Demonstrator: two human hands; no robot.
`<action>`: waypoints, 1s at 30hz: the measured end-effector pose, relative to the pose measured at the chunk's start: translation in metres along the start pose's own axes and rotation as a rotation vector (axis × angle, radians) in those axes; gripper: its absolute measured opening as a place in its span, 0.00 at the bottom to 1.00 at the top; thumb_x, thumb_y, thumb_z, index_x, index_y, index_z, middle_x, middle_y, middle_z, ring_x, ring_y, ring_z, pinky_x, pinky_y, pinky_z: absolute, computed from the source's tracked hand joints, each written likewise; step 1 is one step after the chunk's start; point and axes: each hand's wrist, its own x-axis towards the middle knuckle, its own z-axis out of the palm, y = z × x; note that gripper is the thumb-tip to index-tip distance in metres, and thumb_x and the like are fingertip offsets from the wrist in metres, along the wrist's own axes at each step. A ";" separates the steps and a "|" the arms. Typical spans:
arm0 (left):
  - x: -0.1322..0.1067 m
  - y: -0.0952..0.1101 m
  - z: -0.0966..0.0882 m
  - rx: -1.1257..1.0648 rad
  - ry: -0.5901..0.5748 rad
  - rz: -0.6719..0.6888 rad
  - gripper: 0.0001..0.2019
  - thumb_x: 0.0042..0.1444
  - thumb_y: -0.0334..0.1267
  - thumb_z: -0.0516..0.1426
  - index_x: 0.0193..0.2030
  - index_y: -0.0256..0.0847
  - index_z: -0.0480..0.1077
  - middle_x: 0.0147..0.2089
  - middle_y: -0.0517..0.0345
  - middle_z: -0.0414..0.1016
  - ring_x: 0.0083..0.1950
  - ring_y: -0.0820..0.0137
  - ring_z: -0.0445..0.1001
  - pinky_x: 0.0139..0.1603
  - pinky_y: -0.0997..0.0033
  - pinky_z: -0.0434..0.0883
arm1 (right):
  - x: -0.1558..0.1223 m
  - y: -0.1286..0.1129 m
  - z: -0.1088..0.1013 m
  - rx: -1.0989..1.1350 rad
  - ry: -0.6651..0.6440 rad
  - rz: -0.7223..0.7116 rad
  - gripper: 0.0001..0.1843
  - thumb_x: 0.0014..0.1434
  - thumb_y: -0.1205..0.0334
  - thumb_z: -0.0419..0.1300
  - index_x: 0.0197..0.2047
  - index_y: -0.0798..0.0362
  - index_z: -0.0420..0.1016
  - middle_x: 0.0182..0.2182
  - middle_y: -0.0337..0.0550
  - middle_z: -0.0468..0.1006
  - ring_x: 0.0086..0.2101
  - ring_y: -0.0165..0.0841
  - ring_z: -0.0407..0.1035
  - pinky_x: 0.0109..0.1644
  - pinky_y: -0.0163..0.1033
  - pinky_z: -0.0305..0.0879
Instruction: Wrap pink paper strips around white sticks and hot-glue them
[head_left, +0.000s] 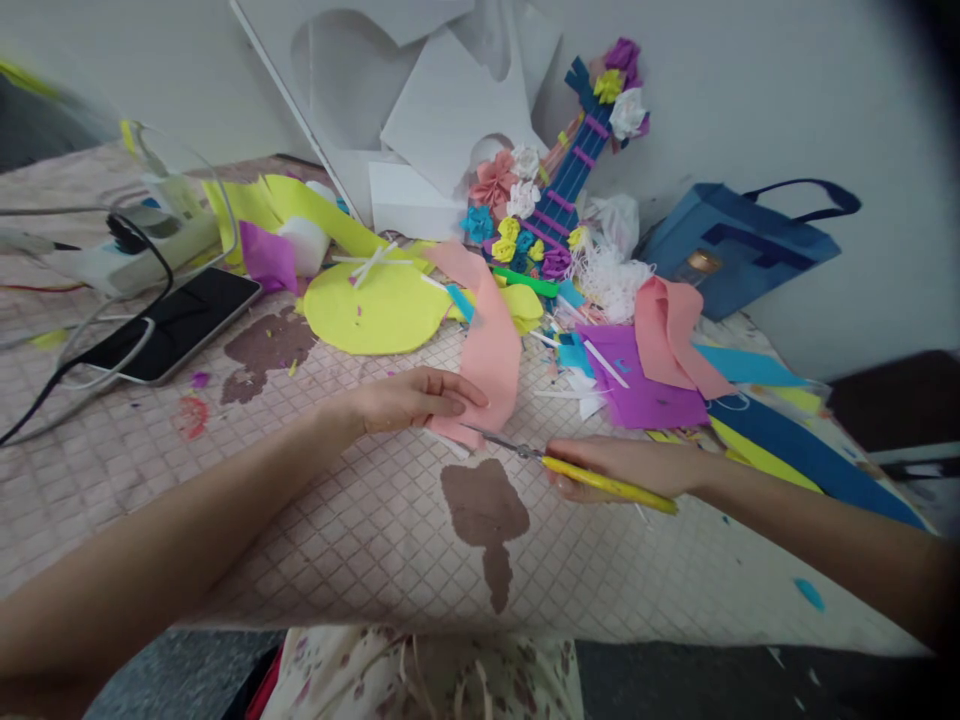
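Note:
My left hand (412, 398) pinches the near end of a long pink foam strip (487, 340) that curls across the table. My right hand (630, 466) grips yellow-handled scissors (592, 478), whose metal blades point left and meet the strip's lower edge beside my left fingers. Both hands rest low over the checked tablecloth (375, 530).
A yellow foam disc (375, 310), purple (637, 385), blue and yellow foam sheets and scraps lie behind. A blue foam guitar with paper flowers (562, 180) leans on the wall beside a blue bag (735, 245). A phone (176, 325), cables and power strip sit at left.

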 end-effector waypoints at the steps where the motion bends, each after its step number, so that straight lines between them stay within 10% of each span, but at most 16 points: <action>1: 0.000 0.000 0.000 -0.002 0.007 0.003 0.14 0.50 0.30 0.63 0.45 0.34 0.72 0.39 0.52 0.78 0.38 0.71 0.77 0.44 0.71 0.71 | 0.000 0.000 0.000 0.001 0.002 0.000 0.20 0.61 0.44 0.47 0.35 0.54 0.60 0.31 0.42 0.66 0.30 0.30 0.60 0.35 0.36 0.59; 9: -0.006 0.004 0.002 -0.093 -0.007 0.075 0.31 0.51 0.33 0.64 0.61 0.42 0.59 0.31 0.62 0.75 0.36 0.71 0.77 0.41 0.68 0.73 | -0.001 0.000 0.001 0.038 0.032 -0.026 0.18 0.62 0.46 0.47 0.36 0.54 0.61 0.29 0.41 0.65 0.28 0.28 0.59 0.29 0.34 0.58; 21: -0.013 0.020 -0.008 -0.018 0.143 0.042 0.23 0.52 0.31 0.62 0.56 0.35 0.65 0.35 0.55 0.76 0.34 0.75 0.75 0.34 0.78 0.69 | 0.009 0.005 0.010 0.494 0.005 -0.015 0.26 0.60 0.36 0.46 0.41 0.53 0.61 0.25 0.33 0.60 0.22 0.24 0.57 0.25 0.32 0.58; 30: -0.013 0.021 -0.020 0.264 0.143 0.096 0.19 0.51 0.31 0.61 0.51 0.37 0.70 0.27 0.64 0.70 0.26 0.79 0.69 0.29 0.79 0.68 | 0.011 -0.001 0.006 0.356 0.008 -0.017 0.22 0.61 0.40 0.47 0.41 0.53 0.61 0.27 0.33 0.58 0.24 0.25 0.56 0.28 0.34 0.61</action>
